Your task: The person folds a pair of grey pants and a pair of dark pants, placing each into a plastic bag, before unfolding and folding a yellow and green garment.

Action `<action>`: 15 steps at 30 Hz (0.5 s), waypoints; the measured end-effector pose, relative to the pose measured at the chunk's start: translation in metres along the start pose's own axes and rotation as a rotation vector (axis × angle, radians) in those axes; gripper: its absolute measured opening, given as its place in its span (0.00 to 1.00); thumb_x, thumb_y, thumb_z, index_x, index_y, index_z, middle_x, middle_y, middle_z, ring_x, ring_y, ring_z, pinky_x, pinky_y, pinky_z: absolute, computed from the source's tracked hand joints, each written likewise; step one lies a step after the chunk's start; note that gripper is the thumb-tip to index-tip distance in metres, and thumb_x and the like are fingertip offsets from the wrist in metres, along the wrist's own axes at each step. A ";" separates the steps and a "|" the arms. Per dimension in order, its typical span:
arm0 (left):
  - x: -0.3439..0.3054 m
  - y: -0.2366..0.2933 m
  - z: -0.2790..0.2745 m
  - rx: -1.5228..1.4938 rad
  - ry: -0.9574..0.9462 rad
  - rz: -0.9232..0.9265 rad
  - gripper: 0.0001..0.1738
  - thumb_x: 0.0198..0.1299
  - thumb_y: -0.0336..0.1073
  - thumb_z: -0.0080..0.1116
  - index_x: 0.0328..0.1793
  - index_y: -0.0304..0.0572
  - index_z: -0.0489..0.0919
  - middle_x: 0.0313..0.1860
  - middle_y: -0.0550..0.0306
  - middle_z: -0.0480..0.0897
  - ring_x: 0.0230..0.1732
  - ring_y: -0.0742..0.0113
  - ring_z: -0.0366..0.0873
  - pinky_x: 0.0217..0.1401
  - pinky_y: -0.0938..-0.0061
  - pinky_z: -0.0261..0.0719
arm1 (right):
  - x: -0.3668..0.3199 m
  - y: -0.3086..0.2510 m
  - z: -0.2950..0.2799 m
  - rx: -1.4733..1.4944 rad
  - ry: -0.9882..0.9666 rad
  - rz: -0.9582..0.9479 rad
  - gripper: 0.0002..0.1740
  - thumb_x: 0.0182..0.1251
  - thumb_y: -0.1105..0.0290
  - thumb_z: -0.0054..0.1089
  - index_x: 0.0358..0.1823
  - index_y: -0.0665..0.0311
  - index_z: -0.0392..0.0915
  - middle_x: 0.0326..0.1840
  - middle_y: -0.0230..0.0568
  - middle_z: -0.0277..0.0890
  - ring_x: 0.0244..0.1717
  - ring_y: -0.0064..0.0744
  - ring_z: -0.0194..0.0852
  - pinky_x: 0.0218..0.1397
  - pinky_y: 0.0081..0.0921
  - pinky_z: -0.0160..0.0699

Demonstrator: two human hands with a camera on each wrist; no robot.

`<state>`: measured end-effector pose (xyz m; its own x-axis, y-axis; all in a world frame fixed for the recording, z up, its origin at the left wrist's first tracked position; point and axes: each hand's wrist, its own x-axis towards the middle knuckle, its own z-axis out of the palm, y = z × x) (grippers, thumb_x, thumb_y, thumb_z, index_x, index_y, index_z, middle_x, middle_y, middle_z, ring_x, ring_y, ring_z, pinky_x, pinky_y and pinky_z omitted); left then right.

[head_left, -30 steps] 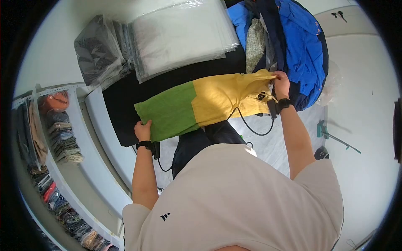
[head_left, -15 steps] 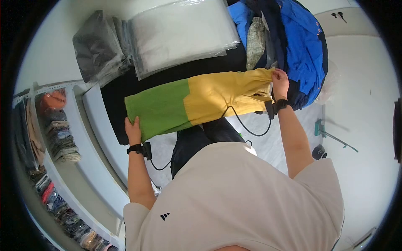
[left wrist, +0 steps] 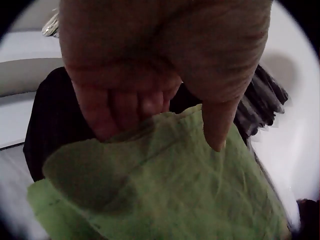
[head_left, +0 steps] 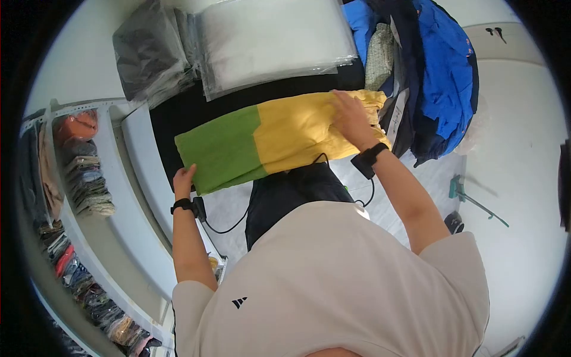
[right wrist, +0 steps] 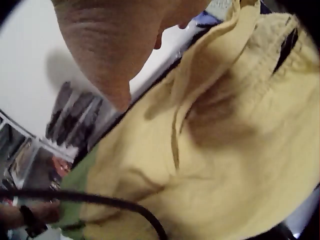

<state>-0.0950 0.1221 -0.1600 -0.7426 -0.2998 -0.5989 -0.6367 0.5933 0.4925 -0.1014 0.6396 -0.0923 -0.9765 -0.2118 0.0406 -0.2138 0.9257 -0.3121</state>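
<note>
A folded pair of pants [head_left: 291, 131], yellow with a green lower end, lies lengthwise along the front of a black tabletop [head_left: 169, 116]. At its green hem, my left hand [head_left: 183, 181] pinches the cloth; the left wrist view shows the thumb on top and the fingers [left wrist: 127, 107] behind the edge. My right hand [head_left: 352, 119] is over the yellow part near the waist, fingers extended across the cloth. In the right wrist view a gathered waistband [right wrist: 280, 50] and a pocket slit [right wrist: 175, 135] show on the yellow cloth [right wrist: 240, 175], below the hand.
Behind the pants lie a stack of clear plastic bags [head_left: 276, 44] and a dark bagged bundle [head_left: 148, 53]. Blue and dark clothes [head_left: 446, 71] are piled at the back right. Shelves of folded clothes [head_left: 89, 184] stand at left. A black cable [head_left: 229, 229] hangs from the left wrist.
My right hand has let go of the waist corner and moved left onto the yellow cloth. My left hand has shifted left, keeping the green hem, and the pants lie flatter.
</note>
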 end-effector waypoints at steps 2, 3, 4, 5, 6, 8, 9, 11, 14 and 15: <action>-0.007 0.009 0.000 -0.009 -0.037 -0.029 0.30 0.49 0.50 0.65 0.46 0.27 0.76 0.39 0.47 0.81 0.39 0.64 0.78 0.42 0.73 0.74 | -0.008 -0.008 0.020 -0.023 -0.146 -0.028 0.31 0.51 0.63 0.61 0.60 0.50 0.66 0.68 0.44 0.55 0.69 0.46 0.50 0.66 0.50 0.52; -0.007 0.008 0.002 -0.055 -0.088 0.033 0.29 0.50 0.48 0.65 0.49 0.29 0.74 0.41 0.49 0.81 0.41 0.64 0.77 0.43 0.72 0.74 | -0.012 -0.011 0.031 -0.053 -0.295 -0.057 0.36 0.51 0.58 0.63 0.64 0.45 0.62 0.71 0.42 0.50 0.72 0.45 0.43 0.67 0.53 0.48; -0.005 0.002 0.005 -0.103 -0.139 0.095 0.29 0.50 0.46 0.64 0.52 0.31 0.73 0.43 0.51 0.80 0.43 0.63 0.77 0.44 0.72 0.74 | -0.015 -0.010 0.037 -0.048 -0.292 -0.060 0.36 0.51 0.58 0.63 0.64 0.45 0.62 0.71 0.42 0.50 0.72 0.45 0.43 0.67 0.53 0.48; 0.000 -0.005 0.009 -0.140 -0.138 0.164 0.26 0.52 0.40 0.64 0.53 0.31 0.72 0.45 0.51 0.80 0.45 0.63 0.77 0.48 0.72 0.73 | -0.020 -0.008 0.040 -0.076 -0.345 -0.064 0.40 0.49 0.55 0.64 0.66 0.42 0.59 0.72 0.42 0.48 0.73 0.46 0.41 0.67 0.54 0.48; 0.004 -0.014 0.008 -0.138 -0.135 0.163 0.26 0.52 0.40 0.64 0.53 0.31 0.72 0.45 0.51 0.80 0.45 0.63 0.77 0.48 0.72 0.73 | -0.023 -0.006 0.044 -0.106 -0.396 -0.064 0.43 0.48 0.53 0.65 0.68 0.39 0.56 0.73 0.43 0.47 0.74 0.46 0.39 0.67 0.55 0.48; 0.000 -0.005 0.013 -0.204 -0.012 0.325 0.21 0.52 0.37 0.63 0.49 0.30 0.73 0.45 0.48 0.80 0.44 0.61 0.77 0.49 0.71 0.72 | -0.022 -0.002 0.043 -0.084 -0.334 -0.068 0.36 0.48 0.57 0.65 0.62 0.45 0.65 0.71 0.46 0.51 0.72 0.47 0.44 0.67 0.52 0.49; -0.003 -0.001 0.011 -0.174 0.045 0.338 0.19 0.53 0.35 0.61 0.48 0.30 0.73 0.45 0.47 0.79 0.45 0.60 0.76 0.50 0.71 0.71 | -0.020 0.006 0.043 0.025 -0.265 -0.067 0.30 0.48 0.61 0.63 0.57 0.50 0.68 0.67 0.47 0.56 0.69 0.48 0.49 0.67 0.48 0.52; 0.001 -0.010 0.010 -0.097 0.099 0.313 0.21 0.53 0.36 0.62 0.48 0.30 0.73 0.44 0.47 0.79 0.45 0.58 0.76 0.49 0.70 0.71 | -0.027 0.025 0.037 0.116 -0.202 -0.056 0.25 0.48 0.65 0.61 0.52 0.56 0.72 0.63 0.49 0.61 0.65 0.50 0.55 0.66 0.45 0.54; 0.013 -0.038 0.019 0.007 0.143 0.276 0.23 0.53 0.41 0.62 0.48 0.28 0.73 0.44 0.46 0.79 0.45 0.58 0.76 0.49 0.70 0.72 | -0.045 0.053 0.015 0.027 0.378 0.392 0.17 0.53 0.69 0.55 0.45 0.67 0.73 0.46 0.51 0.73 0.51 0.52 0.68 0.54 0.38 0.67; 0.009 -0.033 0.019 -0.036 0.172 0.199 0.25 0.53 0.43 0.63 0.48 0.27 0.73 0.44 0.45 0.79 0.44 0.59 0.77 0.48 0.70 0.73 | -0.050 0.059 0.011 -0.024 0.390 0.614 0.18 0.58 0.63 0.54 0.46 0.68 0.71 0.44 0.53 0.73 0.48 0.53 0.69 0.52 0.41 0.68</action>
<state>-0.0761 0.1141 -0.1938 -0.8765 -0.3043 -0.3731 -0.4791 0.6275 0.6137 -0.0650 0.7014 -0.1227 -0.8590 0.4707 0.2015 0.3795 0.8495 -0.3664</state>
